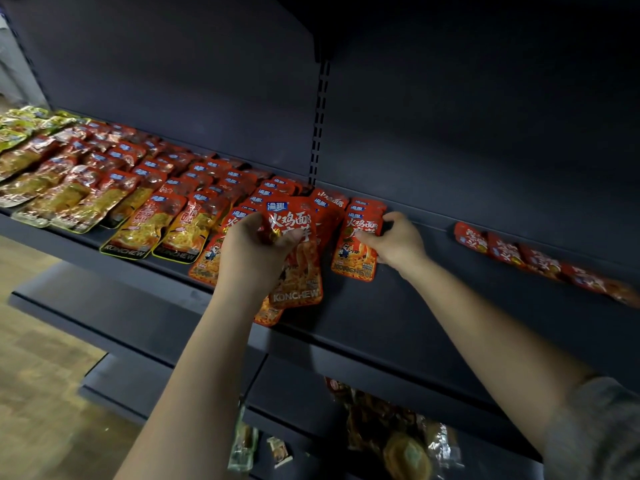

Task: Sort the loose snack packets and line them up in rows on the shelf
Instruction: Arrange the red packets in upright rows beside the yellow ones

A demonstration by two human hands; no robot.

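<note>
Left hand (258, 245) covers the middle of the red packet (298, 258) it grips; I cannot read the print there. Far-left yellow packets (14, 128) run off the frame edge, labels blurred. Loose red strip (540, 263) is cut off at right, text smeared. Lower-shelf packets (391, 431) too dark and blurred to identify.
</note>
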